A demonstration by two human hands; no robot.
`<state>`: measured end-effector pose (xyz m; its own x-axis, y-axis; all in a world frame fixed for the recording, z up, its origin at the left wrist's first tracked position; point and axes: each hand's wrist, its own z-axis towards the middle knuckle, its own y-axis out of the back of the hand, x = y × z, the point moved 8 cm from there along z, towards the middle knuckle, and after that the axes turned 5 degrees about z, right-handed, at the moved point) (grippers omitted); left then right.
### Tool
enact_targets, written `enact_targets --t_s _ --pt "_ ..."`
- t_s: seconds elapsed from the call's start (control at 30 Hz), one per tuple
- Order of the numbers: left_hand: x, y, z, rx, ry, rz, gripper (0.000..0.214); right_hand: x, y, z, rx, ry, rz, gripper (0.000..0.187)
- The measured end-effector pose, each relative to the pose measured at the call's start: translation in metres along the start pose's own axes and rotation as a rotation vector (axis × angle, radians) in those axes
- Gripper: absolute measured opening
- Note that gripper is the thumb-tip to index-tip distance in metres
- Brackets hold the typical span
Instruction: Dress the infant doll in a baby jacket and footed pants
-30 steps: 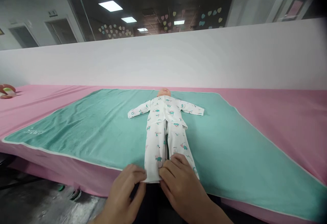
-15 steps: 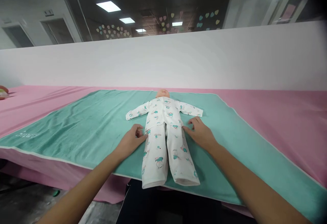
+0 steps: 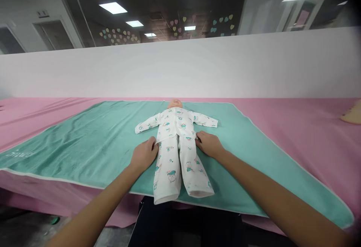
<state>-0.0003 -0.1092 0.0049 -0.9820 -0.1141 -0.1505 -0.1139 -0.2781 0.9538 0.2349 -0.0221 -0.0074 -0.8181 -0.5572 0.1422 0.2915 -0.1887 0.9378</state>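
A baby doll (image 3: pixel 175 103) lies on its back on a teal towel (image 3: pixel 93 138), dressed in white printed pyjamas: a long-sleeved top (image 3: pixel 176 122) and trousers (image 3: pixel 177 168). My left hand (image 3: pixel 144 155) grips the left side of the trousers' waist with curled fingers. My right hand (image 3: pixel 208 144) pinches the right side of the same waistband, just under the top's hem. The trouser legs reach the towel's near edge.
The towel lies on a long table covered in pink cloth (image 3: pixel 296 126), backed by a white partition wall (image 3: pixel 197 66). A tan object (image 3: pixel 352 114) sits at the far right edge. Dark floor shows below the table's front edge.
Both hands left the trouser cuffs at the near edge, moved up to the doll's hips, and closed on the waistband. The view shifted slightly right.
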Motion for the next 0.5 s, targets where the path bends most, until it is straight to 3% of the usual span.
enact_targets --t_s 0.23,0.4,0.5 --pt "0.014 0.001 0.001 -0.035 0.076 -0.175 0.020 -0.008 -0.004 -0.004 0.048 -0.054 -0.008 0.033" --pt "0.009 -0.003 0.002 0.048 -0.012 -0.341 0.021 -0.011 -0.003 -0.010 0.077 -0.042 0.033 0.031" --pt "0.011 -0.010 0.004 0.173 -0.027 -0.541 0.022 -0.017 -0.004 -0.011 0.123 -0.003 0.282 0.032"
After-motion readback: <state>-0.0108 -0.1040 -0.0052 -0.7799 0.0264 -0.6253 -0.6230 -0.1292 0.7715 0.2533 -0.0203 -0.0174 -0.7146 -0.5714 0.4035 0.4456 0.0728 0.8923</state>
